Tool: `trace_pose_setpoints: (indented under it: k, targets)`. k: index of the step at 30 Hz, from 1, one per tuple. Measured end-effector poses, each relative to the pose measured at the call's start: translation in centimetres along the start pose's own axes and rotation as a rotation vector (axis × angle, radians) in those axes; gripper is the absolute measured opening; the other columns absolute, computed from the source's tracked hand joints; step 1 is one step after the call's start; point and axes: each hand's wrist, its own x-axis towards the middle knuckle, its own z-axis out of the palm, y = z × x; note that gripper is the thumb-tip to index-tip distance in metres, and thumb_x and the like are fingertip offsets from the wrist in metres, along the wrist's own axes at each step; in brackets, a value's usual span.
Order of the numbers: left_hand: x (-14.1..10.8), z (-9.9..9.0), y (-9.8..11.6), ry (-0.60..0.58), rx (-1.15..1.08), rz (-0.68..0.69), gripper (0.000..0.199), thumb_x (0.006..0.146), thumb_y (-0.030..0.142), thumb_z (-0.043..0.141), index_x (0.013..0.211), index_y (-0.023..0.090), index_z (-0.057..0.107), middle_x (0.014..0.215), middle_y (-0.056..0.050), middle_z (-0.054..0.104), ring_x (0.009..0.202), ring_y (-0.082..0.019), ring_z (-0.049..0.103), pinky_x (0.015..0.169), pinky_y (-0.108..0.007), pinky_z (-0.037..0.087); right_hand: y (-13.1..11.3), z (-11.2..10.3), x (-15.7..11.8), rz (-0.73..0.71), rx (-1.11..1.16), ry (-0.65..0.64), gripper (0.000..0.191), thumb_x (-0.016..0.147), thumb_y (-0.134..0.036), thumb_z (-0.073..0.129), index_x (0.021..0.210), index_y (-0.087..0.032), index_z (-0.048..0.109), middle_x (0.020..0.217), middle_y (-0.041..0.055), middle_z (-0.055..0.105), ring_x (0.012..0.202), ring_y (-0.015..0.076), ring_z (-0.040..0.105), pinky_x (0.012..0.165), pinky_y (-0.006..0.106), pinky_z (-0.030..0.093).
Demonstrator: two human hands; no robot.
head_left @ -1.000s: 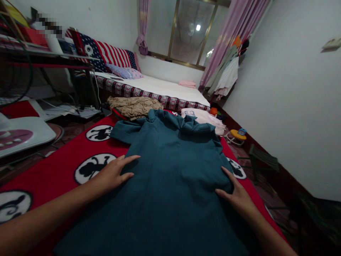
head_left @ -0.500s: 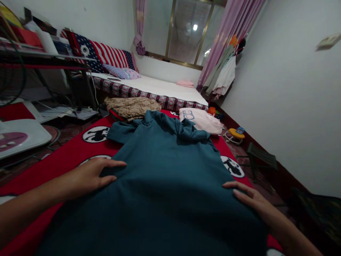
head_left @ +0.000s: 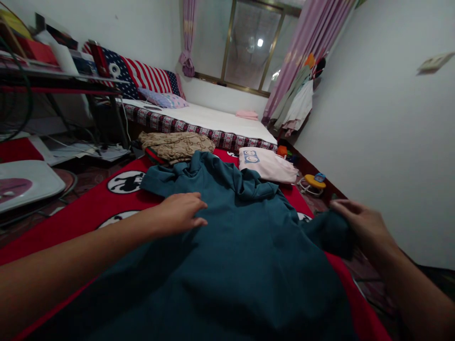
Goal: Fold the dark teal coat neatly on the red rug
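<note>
A dark teal shirt (head_left: 234, 255) lies spread over a red patterned cloth (head_left: 85, 213), its bunched collar at the far end. My right hand (head_left: 366, 227) is closed on the shirt's right sleeve and holds it raised out to the side. Over the upper left part of the shirt is my left hand (head_left: 183, 210), thumb and fingers apart, holding nothing; whether it touches the fabric I cannot tell. The shirt's near hem runs out of view at the bottom.
Beyond the collar lie a folded brown patterned garment (head_left: 177, 146) and a folded pink garment (head_left: 268, 163). A white-topped bed (head_left: 213, 116) stands behind. At left are a cluttered desk (head_left: 95, 85) and a white seat (head_left: 39, 184); at right, a yellow stool (head_left: 314, 182).
My right hand has moved outward and up, lifting the right sleeve from the shirt's side. My left hand has moved right and slightly up over the shirt.
</note>
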Motion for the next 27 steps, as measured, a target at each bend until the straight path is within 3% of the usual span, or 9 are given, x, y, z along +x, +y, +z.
trace_pose_setpoints:
  k: [2,4,8,10,14,18,20,25,27]
  targets:
    - [3.3,1.5,1.0,0.001,-0.022,0.061,0.050,0.084,0.047,0.057,0.127,0.023,0.062,0.134,-0.013,0.056,0.113,-0.030,0.060,0.095,-0.038,0.047,-0.4,1.0,2.1,-0.117,-0.141,0.206,0.042,0.083,-0.045,0.057,0.112,-0.018,0.068,0.103,0.0192,0.069,0.092,0.0315,0.065,0.077,0.044,0.051]
    - [6.2,3.7,1.4,0.044,-0.018,0.087,0.054,0.090,0.045,0.049,0.136,0.016,0.053,0.147,-0.018,0.044,0.131,-0.032,0.047,0.105,-0.043,0.039,-0.9,2.5,3.1,-0.245,-0.371,0.203,0.044,0.083,-0.033,0.056,0.123,-0.017,0.063,0.124,0.0213,0.059,0.112,0.0344,0.058,0.090,0.047,0.046]
    - [9.5,8.5,1.0,0.153,-0.042,-0.015,0.060,0.095,0.050,0.038,0.144,0.017,0.043,0.154,-0.017,0.033,0.144,-0.032,0.027,0.115,-0.053,0.022,-3.4,7.0,2.0,-0.401,-0.763,-0.086,0.043,0.074,-0.024,0.065,0.116,-0.015,0.067,0.144,0.0213,0.042,0.129,0.0430,0.041,0.098,0.055,0.042]
    - [9.9,9.9,0.6,0.227,-0.047,-0.047,0.062,0.095,0.053,0.035,0.145,0.018,0.042,0.155,-0.016,0.033,0.145,-0.032,0.025,0.117,-0.053,0.018,-5.5,9.7,0.2,-0.533,-0.776,-0.201,0.039,0.080,-0.025,0.060,0.118,-0.018,0.066,0.142,0.0168,0.047,0.127,0.0375,0.046,0.098,0.049,0.044]
    - [9.9,10.5,0.2,0.242,-0.064,-0.032,0.064,0.094,0.057,0.034,0.145,0.019,0.044,0.155,-0.013,0.034,0.145,-0.031,0.025,0.118,-0.052,0.018,-9.9,14.8,-2.8,-0.573,-0.755,-0.688,0.029,0.082,-0.029,0.058,0.107,-0.023,0.071,0.110,0.0112,0.069,0.098,0.0289,0.066,0.080,0.037,0.051]
    - [9.8,10.2,-0.1,0.235,-0.099,-0.032,0.064,0.094,0.058,0.035,0.144,0.021,0.045,0.155,-0.012,0.033,0.146,-0.029,0.024,0.119,-0.050,0.017,-12.2,17.6,-0.4,-0.540,-0.800,-0.808,0.021,0.078,-0.030,0.063,0.091,-0.018,0.074,0.098,0.0143,0.072,0.091,0.0310,0.068,0.077,0.039,0.052]
    - [9.9,10.1,-0.2,0.229,-0.114,-0.034,0.064,0.093,0.059,0.035,0.144,0.021,0.045,0.155,-0.011,0.033,0.146,-0.029,0.024,0.119,-0.050,0.017,-12.6,18.0,2.6,-0.492,-0.671,-0.735,0.032,0.076,-0.035,0.066,0.103,-0.019,0.072,0.105,0.0132,0.071,0.097,0.0316,0.066,0.084,0.041,0.051]
    - [10.0,10.2,-0.2,0.238,-0.149,-0.023,0.064,0.093,0.060,0.036,0.145,0.022,0.043,0.156,-0.011,0.033,0.146,-0.029,0.024,0.119,-0.051,0.018,-12.0,19.0,6.4,-0.440,-0.190,0.036,0.059,0.091,-0.036,0.044,0.146,-0.017,0.039,0.148,0.0139,0.043,0.137,0.0283,0.038,0.112,0.048,0.031]
    - [10.0,10.2,-0.3,0.241,-0.157,-0.022,0.064,0.093,0.059,0.037,0.144,0.022,0.044,0.156,-0.011,0.033,0.146,-0.029,0.023,0.119,-0.051,0.018,-10.9,20.4,5.1,-0.476,-0.191,0.037,0.064,0.093,-0.039,0.039,0.152,-0.017,0.027,0.157,0.0144,0.029,0.144,0.0290,0.025,0.114,0.054,0.026]
